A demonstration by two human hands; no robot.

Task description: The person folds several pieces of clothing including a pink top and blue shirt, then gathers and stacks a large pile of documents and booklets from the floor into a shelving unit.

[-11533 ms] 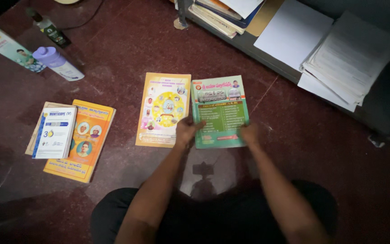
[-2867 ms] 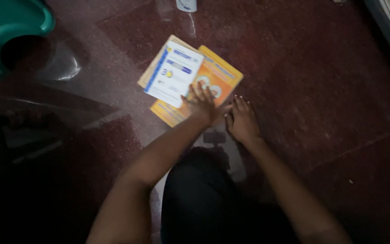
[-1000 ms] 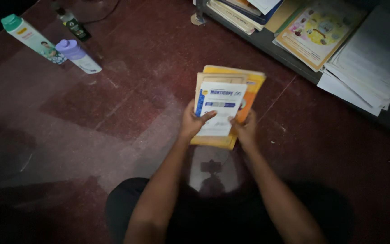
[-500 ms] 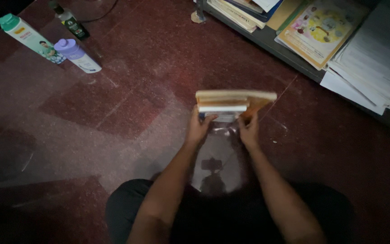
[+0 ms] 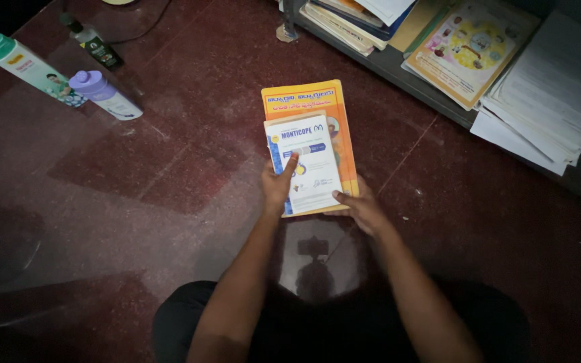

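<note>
At frame centre, the left hand (image 5: pixel 278 187) and right hand (image 5: pixel 358 207) pinch the near edge of a light, floppy, likely slippery stack of booklets (image 5: pixel 311 151); gripping both sides seems best.

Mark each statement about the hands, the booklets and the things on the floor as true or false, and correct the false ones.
1. Both hands hold the stack of booklets. True.
2. The white booklet lies under the orange booklet. False: it lies on top.
3. The left hand has its thumb on the white booklet. True.
4. The purple-capped bottle lies to the right of the stack. False: it lies to the left.
</note>
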